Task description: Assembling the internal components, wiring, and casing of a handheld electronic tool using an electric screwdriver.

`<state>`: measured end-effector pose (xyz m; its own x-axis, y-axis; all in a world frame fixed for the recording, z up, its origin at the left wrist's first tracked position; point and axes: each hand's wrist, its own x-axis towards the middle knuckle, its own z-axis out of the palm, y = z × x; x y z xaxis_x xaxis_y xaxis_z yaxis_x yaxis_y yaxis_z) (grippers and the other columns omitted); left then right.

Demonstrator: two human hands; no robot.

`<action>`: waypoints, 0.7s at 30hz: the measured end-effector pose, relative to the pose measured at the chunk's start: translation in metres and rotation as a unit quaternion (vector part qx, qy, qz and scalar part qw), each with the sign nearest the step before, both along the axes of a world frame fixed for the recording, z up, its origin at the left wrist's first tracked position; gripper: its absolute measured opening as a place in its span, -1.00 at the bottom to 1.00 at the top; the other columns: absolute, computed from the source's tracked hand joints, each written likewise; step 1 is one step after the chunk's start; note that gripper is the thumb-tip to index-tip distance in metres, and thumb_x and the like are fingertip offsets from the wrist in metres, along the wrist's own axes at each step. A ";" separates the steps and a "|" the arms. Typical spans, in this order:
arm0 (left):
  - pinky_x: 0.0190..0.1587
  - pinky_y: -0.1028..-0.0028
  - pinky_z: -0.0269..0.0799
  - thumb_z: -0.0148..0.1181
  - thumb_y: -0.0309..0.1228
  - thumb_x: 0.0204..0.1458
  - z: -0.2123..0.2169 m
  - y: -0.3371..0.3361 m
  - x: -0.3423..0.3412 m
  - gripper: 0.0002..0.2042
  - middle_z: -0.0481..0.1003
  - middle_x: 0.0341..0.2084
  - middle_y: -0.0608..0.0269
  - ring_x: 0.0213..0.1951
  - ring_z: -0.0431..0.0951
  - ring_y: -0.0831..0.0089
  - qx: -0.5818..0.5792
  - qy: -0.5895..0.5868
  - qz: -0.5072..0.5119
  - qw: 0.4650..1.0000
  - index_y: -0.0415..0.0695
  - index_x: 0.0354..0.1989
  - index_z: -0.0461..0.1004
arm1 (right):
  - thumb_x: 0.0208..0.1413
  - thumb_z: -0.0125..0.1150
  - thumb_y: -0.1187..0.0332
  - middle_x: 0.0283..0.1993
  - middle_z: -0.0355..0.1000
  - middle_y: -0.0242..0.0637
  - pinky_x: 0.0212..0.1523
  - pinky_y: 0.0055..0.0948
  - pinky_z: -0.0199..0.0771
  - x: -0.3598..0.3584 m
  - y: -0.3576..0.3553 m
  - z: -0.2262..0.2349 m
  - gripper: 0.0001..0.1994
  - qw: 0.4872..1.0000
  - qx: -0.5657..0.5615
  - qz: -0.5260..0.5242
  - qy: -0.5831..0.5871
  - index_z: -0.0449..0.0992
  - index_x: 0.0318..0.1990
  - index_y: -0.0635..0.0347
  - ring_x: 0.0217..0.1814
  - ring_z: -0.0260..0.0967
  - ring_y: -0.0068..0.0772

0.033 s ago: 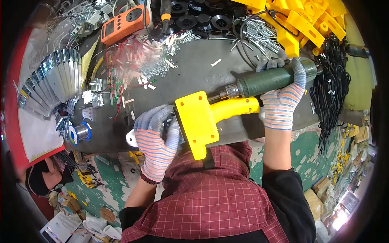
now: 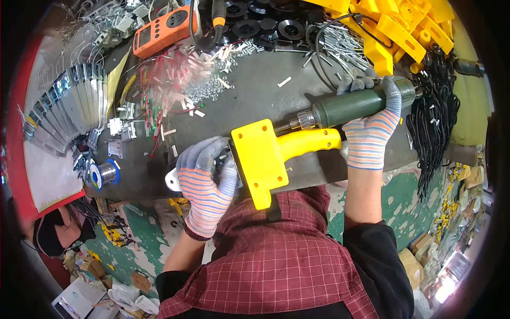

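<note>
Both gloved hands are clenched: the right hand [image 2: 372, 125] wraps the green power screwdriver [image 2: 353, 108], the left hand [image 2: 204, 178] pins the yellow plastic part [image 2: 263, 157] on the near edge of the workbench [image 2: 265, 87].

The driver's metal chuck meets the upper corner of the flat yellow plate, just where its handle-like arm branches off to the right. To my eye, the job goes best with the tool held in line with the screw and the plate pressed flat so it cannot twist. The gloves are knitted and striped; the plastic is smooth and glossy, the bench dull grey. Loose screws [image 2: 334, 45], an orange meter [image 2: 164, 26] and more yellow mouldings [image 2: 404, 26] crowd the far side.
</note>
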<state>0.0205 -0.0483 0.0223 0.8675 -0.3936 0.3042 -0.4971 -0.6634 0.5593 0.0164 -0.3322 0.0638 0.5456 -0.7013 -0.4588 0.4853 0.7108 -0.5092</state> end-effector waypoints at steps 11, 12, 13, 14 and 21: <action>-0.13 0.28 0.46 0.24 -0.55 -0.02 0.013 0.003 0.049 -0.82 0.54 -0.25 0.09 -0.22 0.55 0.13 0.007 -0.006 -0.072 0.997 -0.17 -0.21 0.56 | -0.06 0.35 0.31 -0.33 0.45 -0.29 0.18 0.02 0.43 -0.023 -0.016 -0.018 -0.54 0.999 -0.009 0.021 -0.044 0.48 0.02 0.32 -0.27 0.41 -0.28; -0.16 0.26 0.46 0.25 -0.54 -0.02 0.013 0.006 0.065 -0.83 0.54 -0.26 0.11 -0.24 0.54 0.11 0.063 -0.082 -0.082 0.991 -0.16 -0.22 0.56 | -0.05 0.37 0.34 -0.34 0.47 -0.29 0.18 -0.02 0.42 -0.023 -0.016 -0.017 -0.53 0.998 -0.009 0.024 -0.053 0.46 0.04 0.32 -0.31 0.44 -0.24; -0.16 0.21 0.42 0.29 -0.46 -0.01 0.009 0.006 0.078 -0.85 0.54 -0.27 0.16 -0.24 0.52 0.12 0.063 -0.107 -0.098 0.987 -0.11 -0.25 0.56 | -0.05 0.37 0.34 -0.34 0.47 -0.29 0.18 -0.02 0.42 -0.023 -0.016 -0.017 -0.53 0.998 -0.008 0.025 -0.052 0.46 0.04 0.32 -0.31 0.44 -0.24; -0.16 0.21 0.42 0.29 -0.46 -0.01 0.009 0.004 0.086 -0.85 0.54 -0.27 0.16 -0.24 0.52 0.12 0.064 -0.106 -0.097 0.988 -0.11 -0.25 0.56 | -0.04 0.36 0.33 -0.34 0.47 -0.30 0.18 -0.02 0.42 -0.023 -0.015 -0.016 -0.53 0.998 -0.010 0.027 -0.050 0.46 0.04 0.32 -0.31 0.44 -0.25; -0.08 0.18 0.34 0.31 -0.25 -0.04 0.005 -0.004 0.112 -0.79 0.51 -0.27 0.25 -0.15 0.51 0.21 0.348 -0.202 -0.136 0.905 -0.01 -0.24 0.55 | 0.01 0.33 0.32 -0.32 0.47 -0.31 0.16 -0.03 0.43 -0.021 -0.015 -0.015 -0.59 1.000 0.001 0.009 -0.017 0.46 0.01 0.31 -0.31 0.44 -0.28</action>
